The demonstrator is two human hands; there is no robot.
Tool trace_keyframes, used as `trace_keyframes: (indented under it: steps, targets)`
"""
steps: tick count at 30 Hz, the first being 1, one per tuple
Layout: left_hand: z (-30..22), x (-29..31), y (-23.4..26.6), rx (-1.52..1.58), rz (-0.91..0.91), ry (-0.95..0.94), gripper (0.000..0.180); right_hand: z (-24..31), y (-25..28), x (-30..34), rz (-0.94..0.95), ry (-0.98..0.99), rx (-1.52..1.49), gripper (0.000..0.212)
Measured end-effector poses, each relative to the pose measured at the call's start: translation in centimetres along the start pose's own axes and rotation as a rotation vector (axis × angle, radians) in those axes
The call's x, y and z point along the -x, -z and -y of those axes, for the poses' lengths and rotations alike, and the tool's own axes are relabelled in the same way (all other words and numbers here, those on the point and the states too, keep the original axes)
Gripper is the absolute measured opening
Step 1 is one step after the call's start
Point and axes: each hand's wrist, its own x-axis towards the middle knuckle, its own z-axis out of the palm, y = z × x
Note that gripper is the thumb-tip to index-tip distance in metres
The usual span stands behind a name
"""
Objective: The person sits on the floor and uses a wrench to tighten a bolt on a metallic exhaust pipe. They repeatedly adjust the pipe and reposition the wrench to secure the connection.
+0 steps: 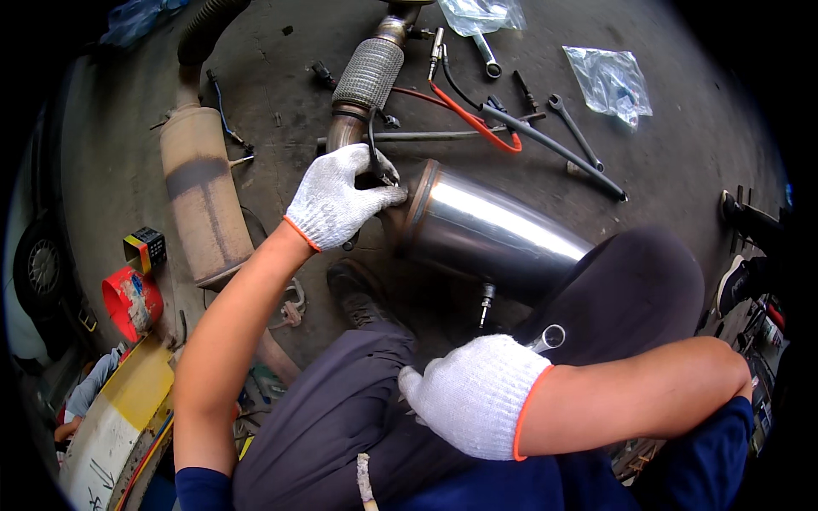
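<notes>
My left hand (345,198), in a white knit glove, pinches a small metal sensor (388,179) with a black cable at the exhaust pipe's bend. Its fingers partly hide the sensor's tip. Just right of them lies a shiny metal exhaust canister (498,223), one end against my thigh. A second sensor-like fitting (487,302) sticks out from its near side. My right hand (477,396), gloved too, is closed near my lap around a wrench (552,336); only its ring end shows past the glove. Above the left hand runs a braided flex section (369,73) of the pipe.
An old rusty muffler (203,194) lies to the left. Beyond the canister are a combination wrench (576,132), a grey bar (558,152), an orange-sleeved cable (464,111) and plastic bags (609,85). A red container (132,302) and a yellow-white beam (119,417) stand at lower left.
</notes>
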Motion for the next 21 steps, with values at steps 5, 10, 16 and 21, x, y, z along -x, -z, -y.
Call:
trace_keyframes:
  steps: [5, 10, 16, 21]
  targets:
    - [0.6, -0.5, -0.6, 0.047, 0.009, -0.052, 0.023, -0.2, 1.2, 1.0, -0.107, -0.057, -0.020, 0.034]
    - [1.3, -0.6, -0.5, 0.035, -0.014, -0.200, 0.022, -0.4, 3.6, 2.7, -0.256, -0.050, -0.102, 0.031]
    - [2.4, -0.1, -0.4, 0.055, -0.038, -0.290, 0.023, -1.3, 6.2, 6.5, -0.477, 0.354, -0.608, 0.028]
    - [2.3, -0.5, -0.4, 0.028, -0.026, -0.306, 0.022, 0.1, 4.5, 5.3, -0.321, 0.712, -0.874, 0.048]
